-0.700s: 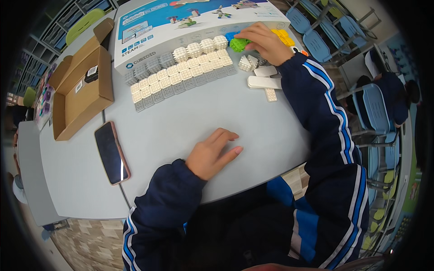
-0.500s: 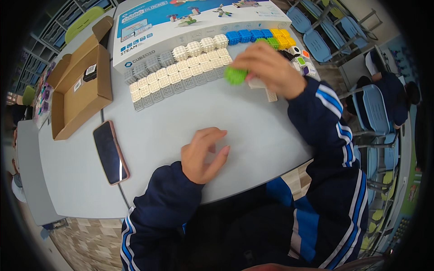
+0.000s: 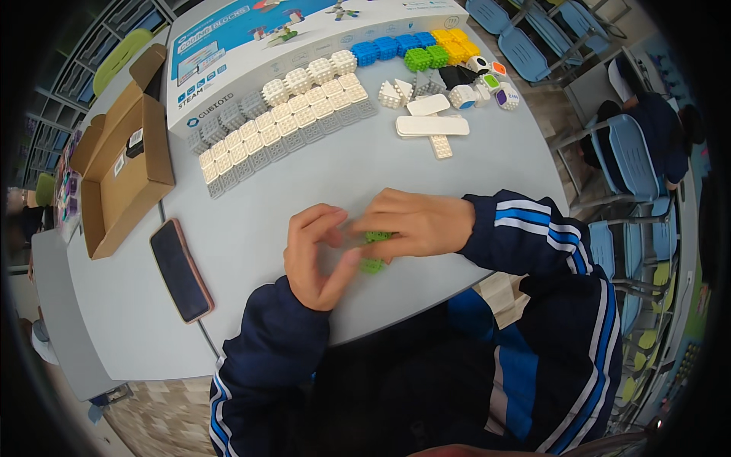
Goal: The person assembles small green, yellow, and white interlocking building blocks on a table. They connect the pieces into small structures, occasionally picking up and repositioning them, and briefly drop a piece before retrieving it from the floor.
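A green studded block is low over the near middle of the table, partly covered by fingers. My right hand has its fingers closed around it from the right, and green shows between them. My left hand is just to its left, thumb and fingers curved and apart, holding nothing I can see. Whether the left fingertips touch the block is blurred. Two more green blocks stand at the back, beside blue blocks and yellow blocks.
Rows of cream blocks and grey blocks line the front of a large printed box. White flat pieces and small white modules lie at the right. A cardboard box and a phone are at the left.
My right hand has come down and left from the back right, bringing the green block beside my left hand. My left hand has shifted slightly left and up.
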Demonstrator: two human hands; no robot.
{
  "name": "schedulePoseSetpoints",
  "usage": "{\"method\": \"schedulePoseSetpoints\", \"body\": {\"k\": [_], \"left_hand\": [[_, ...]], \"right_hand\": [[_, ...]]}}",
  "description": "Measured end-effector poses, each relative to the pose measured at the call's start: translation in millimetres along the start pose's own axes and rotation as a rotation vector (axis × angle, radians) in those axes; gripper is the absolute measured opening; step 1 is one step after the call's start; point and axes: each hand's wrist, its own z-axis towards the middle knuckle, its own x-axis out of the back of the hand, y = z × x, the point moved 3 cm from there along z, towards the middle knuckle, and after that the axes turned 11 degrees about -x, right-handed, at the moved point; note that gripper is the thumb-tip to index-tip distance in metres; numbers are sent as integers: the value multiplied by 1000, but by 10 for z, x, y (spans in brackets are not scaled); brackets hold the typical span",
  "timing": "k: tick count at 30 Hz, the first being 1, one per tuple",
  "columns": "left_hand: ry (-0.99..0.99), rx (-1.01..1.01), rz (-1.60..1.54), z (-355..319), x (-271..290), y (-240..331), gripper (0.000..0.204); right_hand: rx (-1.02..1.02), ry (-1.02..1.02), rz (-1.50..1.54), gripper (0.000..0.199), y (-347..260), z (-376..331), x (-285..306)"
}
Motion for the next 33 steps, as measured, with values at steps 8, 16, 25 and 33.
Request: {"method": "schedulePoseSetpoints", "body": {"k": [8,16,25,33], "left_hand": [[-43,105,-5,-14,-9,22,37],[-82,157,5,11,-24,35,35],[-69,165,-17,9,-53,14,31],[90,144,140,145,45,-45,31]], "right_hand": [[-112,66,84,38,316,12,45],[-254,286,11,36,381,-78,321],[-637,356,-363,29,917,-660,497],[-566,322,-453,38,887,-609,425]]}}
